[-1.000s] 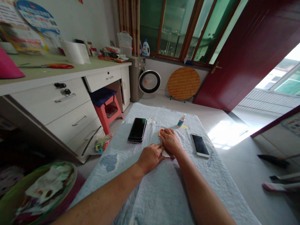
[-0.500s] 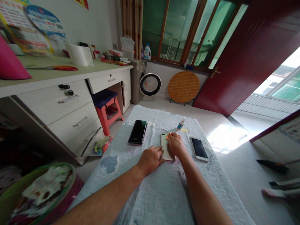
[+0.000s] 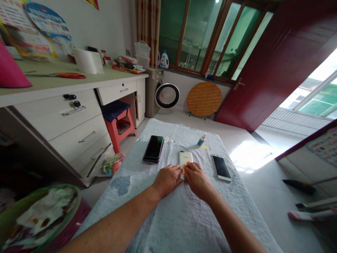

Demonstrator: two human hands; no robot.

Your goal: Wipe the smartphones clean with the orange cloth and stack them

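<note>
A white smartphone lies back side up on the cloth-covered table, its lower part hidden by my hands. My left hand rests at its left edge, fingers stretched out and touching it, thumb by the bottom end. Pinched in my right hand is a small orange cloth, pressed against the lower back of the phone. Left of my hands lies a stack of dark smartphones. To the right, another white smartphone shows its black screen. A small bottle with a blue label stands beyond my right hand.
A pale blue quilted cloth covers the table. At the left stand a waste bin with used tissues, a red stool and a white desk. A washing machine with its door open stands behind.
My right hand has slid the orange cloth from the phone's upper end down toward its lower end. The left hand stays at the phone's edge. The view has shifted slightly.
</note>
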